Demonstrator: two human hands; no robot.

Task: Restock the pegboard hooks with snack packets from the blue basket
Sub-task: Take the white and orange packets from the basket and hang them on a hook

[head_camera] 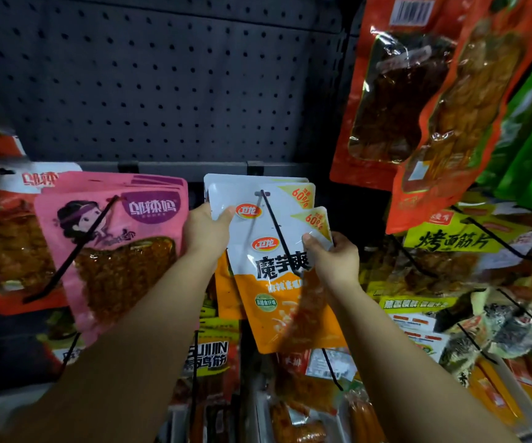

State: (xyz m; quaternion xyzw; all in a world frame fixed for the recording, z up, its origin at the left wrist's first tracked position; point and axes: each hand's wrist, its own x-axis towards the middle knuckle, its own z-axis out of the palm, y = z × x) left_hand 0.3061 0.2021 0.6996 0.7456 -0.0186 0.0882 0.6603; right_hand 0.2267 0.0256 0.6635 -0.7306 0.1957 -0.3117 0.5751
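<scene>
Both forearms reach in from the bottom edge toward the pegboard (pixel 162 75). On the left hand (pixel 205 231) the thumb and fingers pinch the upper left corner of a white-and-orange snack packet (pixel 268 251); the right hand (pixel 335 254) grips that packet's upper right edge, thumb across the front. This front packet sits tilted over the black hook (pixel 274 225), whose wire crosses its face, while more of the same packets hang behind it. Pink packets (pixel 114 244) fill the hook to the left, red packets (pixel 418 107) the upper right corner. Restocking looks well underway; the blue basket is out of view, so what remains is unclear.
</scene>
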